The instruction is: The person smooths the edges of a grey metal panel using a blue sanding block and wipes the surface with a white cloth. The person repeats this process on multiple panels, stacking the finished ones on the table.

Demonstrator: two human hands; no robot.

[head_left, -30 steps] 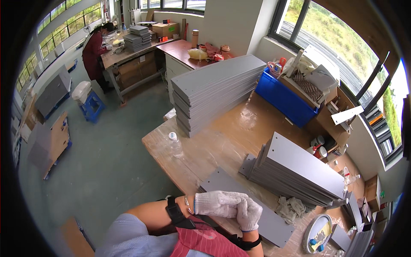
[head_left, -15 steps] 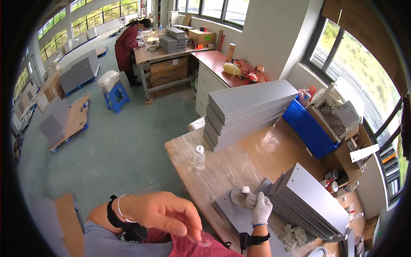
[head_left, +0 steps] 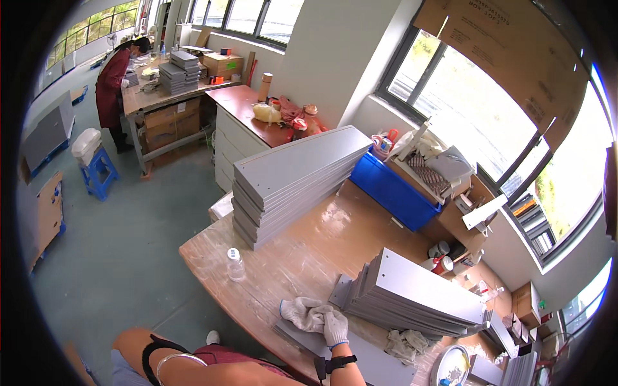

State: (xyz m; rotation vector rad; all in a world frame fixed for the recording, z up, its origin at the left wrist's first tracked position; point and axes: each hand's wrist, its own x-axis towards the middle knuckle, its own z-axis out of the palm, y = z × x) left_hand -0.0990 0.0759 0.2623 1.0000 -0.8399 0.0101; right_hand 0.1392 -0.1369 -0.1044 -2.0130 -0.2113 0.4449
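Observation:
My right hand [head_left: 335, 327] wears a white knit glove and is closed on a second, loose white glove [head_left: 301, 312]. Both are over a flat grey panel [head_left: 351, 354] at the near edge of the table. Only the back of my bare left hand [head_left: 241, 373] shows at the lower edge, below a bracelet; its fingers are out of sight. Just right of my gloved hand lies a crumpled grey-white glove or rag [head_left: 407, 346]. Behind it leans a stack of grey panels [head_left: 418, 289].
A taller stack of grey panels [head_left: 302, 174] stands on the wooden table [head_left: 309, 251], with a small clear bottle [head_left: 235, 265] near its corner. A blue bin [head_left: 393, 190] sits by the window. A round tub [head_left: 450, 367] is at lower right. A co-worker [head_left: 116, 87] bends over another table.
The view has swung right, so things appear further left. My left hand has dropped to the lower edge, its fingers leaving view. The right hand still holds the loose glove.

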